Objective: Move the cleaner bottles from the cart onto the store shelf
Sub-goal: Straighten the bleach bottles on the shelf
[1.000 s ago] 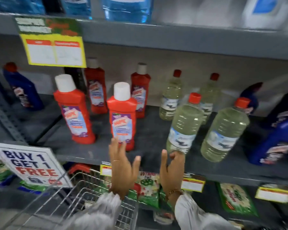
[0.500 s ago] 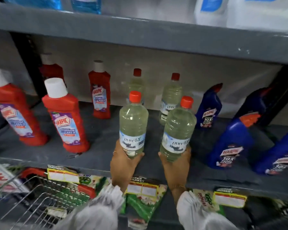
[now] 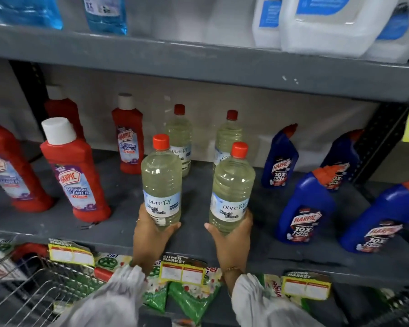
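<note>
Two clear bleach bottles with red caps stand upright on the grey store shelf [image 3: 118,208]. My left hand [image 3: 150,239] grips the base of the left bleach bottle [image 3: 161,180]. My right hand [image 3: 232,241] grips the base of the right bleach bottle [image 3: 232,187]. Two more bleach bottles [image 3: 180,138] stand behind them near the back wall. The wire cart [image 3: 31,289] sits at the lower left, below the shelf edge; what it holds is not visible.
Red Harpic bathroom cleaner bottles [image 3: 76,171] stand to the left, blue Harpic bottles [image 3: 305,208] to the right. An upper shelf [image 3: 198,64] carries blue and white jugs. Price tags [image 3: 182,272] hang on the shelf edge above green packets [image 3: 191,300].
A second ago both hands were open below the shelf edge. They then closed on the two front bleach bottles, which now stand straighter and closer together. The view shifted right.
</note>
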